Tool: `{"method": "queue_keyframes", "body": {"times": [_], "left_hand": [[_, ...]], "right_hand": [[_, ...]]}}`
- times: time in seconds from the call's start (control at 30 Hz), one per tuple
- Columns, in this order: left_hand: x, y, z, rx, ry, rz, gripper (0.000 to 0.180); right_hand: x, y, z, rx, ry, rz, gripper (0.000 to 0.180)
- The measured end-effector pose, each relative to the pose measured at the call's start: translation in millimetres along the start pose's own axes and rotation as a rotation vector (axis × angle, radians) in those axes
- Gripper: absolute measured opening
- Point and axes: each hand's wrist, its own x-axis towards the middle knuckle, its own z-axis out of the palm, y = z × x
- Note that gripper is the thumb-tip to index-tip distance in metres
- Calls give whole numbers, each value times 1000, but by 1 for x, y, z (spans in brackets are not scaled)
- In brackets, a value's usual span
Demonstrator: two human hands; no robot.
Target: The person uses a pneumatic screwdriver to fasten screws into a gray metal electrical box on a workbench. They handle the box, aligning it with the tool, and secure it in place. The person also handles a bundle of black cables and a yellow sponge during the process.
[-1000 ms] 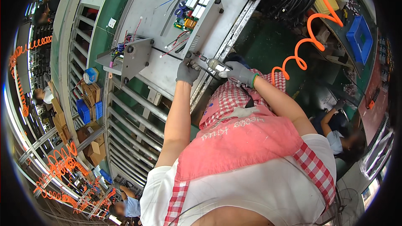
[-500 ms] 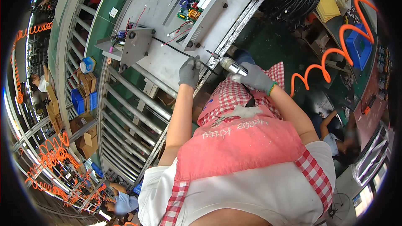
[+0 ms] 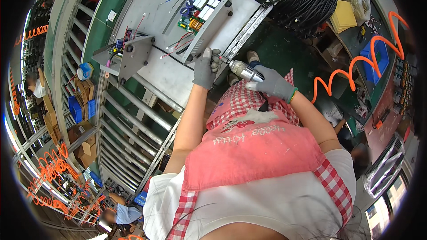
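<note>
My right hand [image 3: 272, 84], in a grey glove, grips a silver pneumatic screwdriver [image 3: 243, 70] whose tip points at the near corner of an open grey metal chassis [image 3: 209, 26]. Inside the chassis sit a green circuit board and coloured wires. My left hand [image 3: 205, 68], also gloved, rests against the chassis corner right beside the screwdriver tip. A second grey chassis part [image 3: 132, 55] with wires lies further left on the grey work plate [image 3: 161, 74]. An orange coiled air hose [image 3: 356, 69] runs off to the right behind my right arm.
A roller conveyor [image 3: 126, 124] runs along the left of the plate. Black cable bundles [image 3: 311, 2] hang at the top right, near a blue bin [image 3: 377, 58] and yellow pads. Cardboard boxes and blue crates [image 3: 80, 106] stand at the left. Another person [image 3: 121, 213] sits below.
The view has shifted so the chassis and hands sit lower and further right. My left hand moved from gripping the screwdriver's front to the chassis corner; the screwdriver tip stays at that corner.
</note>
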Motion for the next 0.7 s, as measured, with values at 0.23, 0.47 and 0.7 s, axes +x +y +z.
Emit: {"method": "queue_keyframes", "body": {"times": [0.23,0.47,0.7], "left_hand": [[26,13,18,258,-138,-13,36],[61,13,63,254,214,-204,50],[83,84,115,1144,446,350,42]], "right_hand": [[22,13,-47,-15,-63,-69,57],[49,24,-85,249,-70,-75,54],[113,58,-106,77,146,-86,45]]}}
